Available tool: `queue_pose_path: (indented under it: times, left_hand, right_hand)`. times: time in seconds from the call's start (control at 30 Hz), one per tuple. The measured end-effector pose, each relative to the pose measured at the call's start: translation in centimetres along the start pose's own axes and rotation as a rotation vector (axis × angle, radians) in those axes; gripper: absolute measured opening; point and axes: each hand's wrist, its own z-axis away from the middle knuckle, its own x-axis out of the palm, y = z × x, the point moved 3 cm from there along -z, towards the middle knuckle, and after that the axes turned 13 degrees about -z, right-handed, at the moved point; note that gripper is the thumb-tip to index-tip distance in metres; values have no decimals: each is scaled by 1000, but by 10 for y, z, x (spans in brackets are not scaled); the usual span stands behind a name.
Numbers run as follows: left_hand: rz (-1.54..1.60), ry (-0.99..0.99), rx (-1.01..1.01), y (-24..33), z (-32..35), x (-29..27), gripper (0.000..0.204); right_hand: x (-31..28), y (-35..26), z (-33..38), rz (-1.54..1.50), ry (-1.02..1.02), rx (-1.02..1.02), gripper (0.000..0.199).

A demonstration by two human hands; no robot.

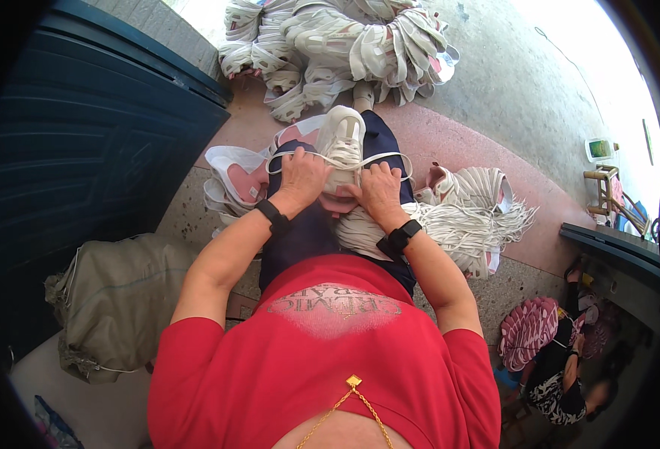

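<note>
A white shoe upper (pixel 343 137) lies on my lap, toe pointing away from me. My left hand (pixel 301 177) grips its near left side, and a white lace (pixel 285 156) loops out from under the fingers. My right hand (pixel 379 188) pinches the near right side, with the lace (pixel 393 156) arching away to the right. Both wrists wear black bands.
A big pile of white shoe uppers (pixel 330 45) lies on the floor ahead. A bundle of white laces (pixel 472 217) sits at my right, pink-lined uppers (pixel 236 179) at my left. A dark blue door (pixel 83 150) stands left, a beige bag (pixel 113 299) below it. Another person (pixel 554 359) sits lower right.
</note>
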Motion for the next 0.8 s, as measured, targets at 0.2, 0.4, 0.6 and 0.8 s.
queue_pose_path:
  times: [0.2,0.4,0.6,0.8]
  left_hand:
    - [-88,-34,0,-3,7,5,11]
    - [113,32,-61,-21,3,1,12]
    - [220,9,86,6,-21,-4,15]
    - [191,1,165,13,-44,14,9]
  right_hand:
    - [8,25,1,20,-49,-21,19]
    - [-3,36,2,-167,-3,-55,15]
    - [0,34,2,-298,29,-53,12]
    - [5,23,0,-150,-1,-157,10]
